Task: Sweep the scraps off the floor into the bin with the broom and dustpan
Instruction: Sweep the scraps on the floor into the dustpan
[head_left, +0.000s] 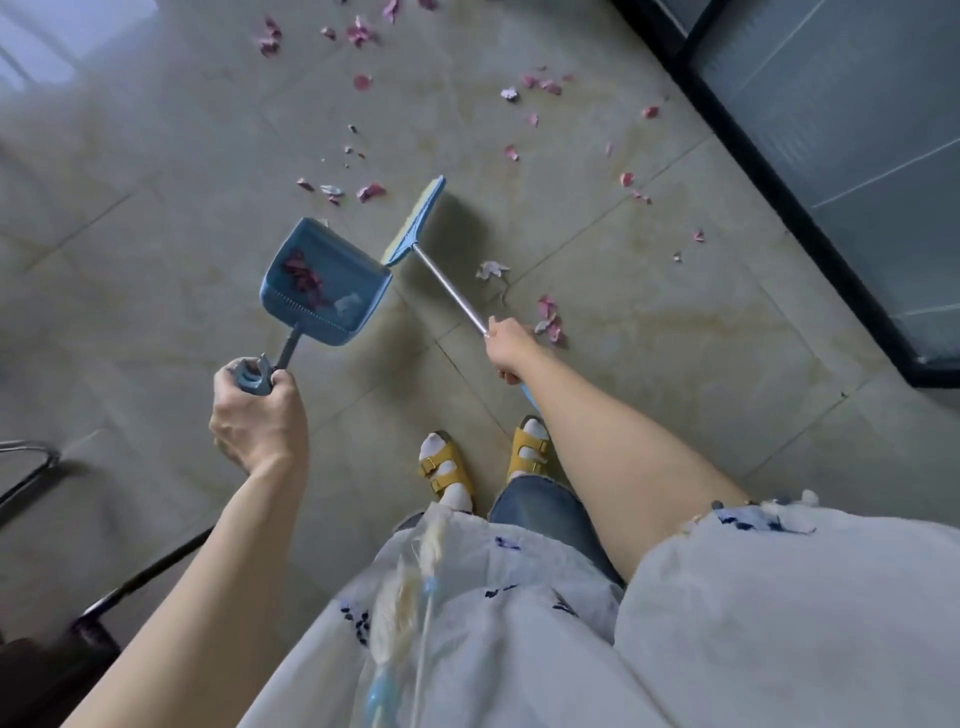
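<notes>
My left hand grips the top of the handle of a blue dustpan, which holds a pile of dark pink scraps and a few white ones. My right hand is closed on the metal shaft of a broom whose blue and yellow head rests on the floor just right of the dustpan. Pink and white paper scraps lie scattered over the tiled floor ahead, with more scraps close to my right hand. No bin is in sight.
A dark-framed glass door runs along the right side. Chair legs and dark furniture stand at the lower left. My feet in yellow sandals stand just behind the tools on the beige tiles.
</notes>
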